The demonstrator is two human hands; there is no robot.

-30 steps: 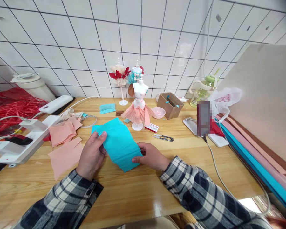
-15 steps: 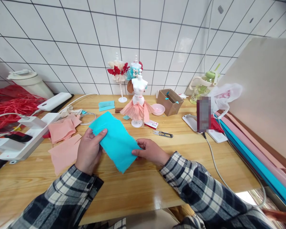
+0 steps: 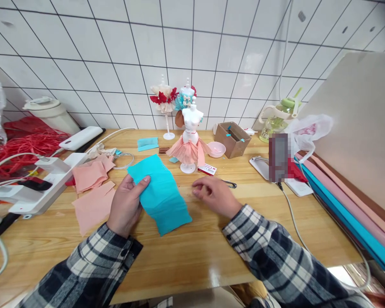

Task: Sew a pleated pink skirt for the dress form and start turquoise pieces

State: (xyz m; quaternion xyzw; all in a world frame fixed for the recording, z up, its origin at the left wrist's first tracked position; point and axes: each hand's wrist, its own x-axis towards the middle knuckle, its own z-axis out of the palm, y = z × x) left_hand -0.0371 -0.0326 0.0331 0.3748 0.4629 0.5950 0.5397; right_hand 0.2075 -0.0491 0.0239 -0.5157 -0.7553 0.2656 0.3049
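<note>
My left hand [image 3: 128,203] grips the left edge of a bright turquoise sheet [image 3: 163,194] that looks like crepe paper, thumb on top. The sheet is held tilted above the table. My right hand [image 3: 213,194] is just right of the sheet, apart from it, its fingers loosely curled with a small gap and nothing visible between them. It partly covers the thread snips [image 3: 231,184], of which only the handle end shows. Behind the sheet stands a white mini dress form [image 3: 192,117] with a peach skirt [image 3: 188,147]. A small red-and-white box [image 3: 208,169] lies at its base.
Peach pieces [image 3: 93,205] and a white power strip [image 3: 48,192] lie left. Two more dressed forms [image 3: 167,107] stand behind, near a pink bowl [image 3: 216,149] and a cardboard box [image 3: 232,141]. At right are a phone [image 3: 279,156], its cable and coloured rolls [image 3: 336,209].
My right hand has let go of the sheet's right edge and moved slightly right and up, over the thread snips. The sheet's free side now hangs loose. The view has shifted slightly.
</note>
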